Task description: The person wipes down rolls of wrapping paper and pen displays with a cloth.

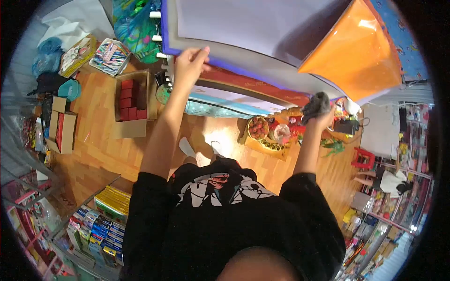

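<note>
My left hand (189, 69) is over the blue-edged border of a grey surface (220, 52), its fingers loosely bent and apart, with nothing visible in them. My right hand (323, 118) is closed around a dark grey cloth (317, 105), near the right end of that same edge. A large pale sheet (248, 28) lies on the grey surface. To its right is a shiny orange packet (354, 51), above my right hand. Below the edge, a red-brown band (253, 83) and paler layers show.
An open cardboard box (136, 129) with red boxes stands on the wooden floor at left, near a tray of pens (110, 57). A low table (267, 151) bears a fruit bowl (258, 127). A red stool (363, 158) and another person (391, 181) are at right, by stocked shelves.
</note>
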Demonstrator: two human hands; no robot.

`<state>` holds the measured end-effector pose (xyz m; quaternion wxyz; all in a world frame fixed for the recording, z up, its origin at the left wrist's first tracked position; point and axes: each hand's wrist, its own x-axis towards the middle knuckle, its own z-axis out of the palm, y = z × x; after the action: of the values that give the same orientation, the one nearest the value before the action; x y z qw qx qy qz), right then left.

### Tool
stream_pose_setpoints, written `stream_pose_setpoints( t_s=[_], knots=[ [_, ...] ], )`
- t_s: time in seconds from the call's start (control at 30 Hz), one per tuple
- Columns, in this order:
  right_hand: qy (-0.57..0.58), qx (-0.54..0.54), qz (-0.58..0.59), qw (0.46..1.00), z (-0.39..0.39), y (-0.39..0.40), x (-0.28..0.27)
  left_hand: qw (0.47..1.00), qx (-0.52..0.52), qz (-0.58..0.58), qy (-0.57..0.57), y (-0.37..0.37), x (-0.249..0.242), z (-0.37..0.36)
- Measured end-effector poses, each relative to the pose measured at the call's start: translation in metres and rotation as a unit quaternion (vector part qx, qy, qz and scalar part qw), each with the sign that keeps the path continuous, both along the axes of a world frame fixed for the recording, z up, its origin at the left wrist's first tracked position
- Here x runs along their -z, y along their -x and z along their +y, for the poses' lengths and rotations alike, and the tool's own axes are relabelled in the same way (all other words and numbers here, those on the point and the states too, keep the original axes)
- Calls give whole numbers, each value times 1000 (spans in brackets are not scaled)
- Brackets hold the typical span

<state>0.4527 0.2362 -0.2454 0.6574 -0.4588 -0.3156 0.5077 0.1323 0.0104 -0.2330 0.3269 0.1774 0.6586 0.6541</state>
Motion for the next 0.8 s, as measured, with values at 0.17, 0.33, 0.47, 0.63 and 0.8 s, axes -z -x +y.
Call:
stream_pose_setpoints(
  t_s=[0.17, 0.33, 0.47, 0.63, 0.8],
  knots=[
    [51, -237, 78, 967, -45, -9, -40, 936, -59, -256, -233, 2, -5, 32],
    [85, -367, 18, 926, -23, -38, -27, 919, -79, -207, -327, -47, -43, 33],
    [57, -470, -233, 850, -42, -21, -59, 904, -69, -169, -388, -61, -93, 15],
    [-496, -408, -467, 608, -37, 14, -65, 918, -78, -46, -387, -49, -154, -10],
    [-592, -362, -469, 546, -48, 59, -57, 921, -92, 36, -378, -83, -209, 1]
  ],
)
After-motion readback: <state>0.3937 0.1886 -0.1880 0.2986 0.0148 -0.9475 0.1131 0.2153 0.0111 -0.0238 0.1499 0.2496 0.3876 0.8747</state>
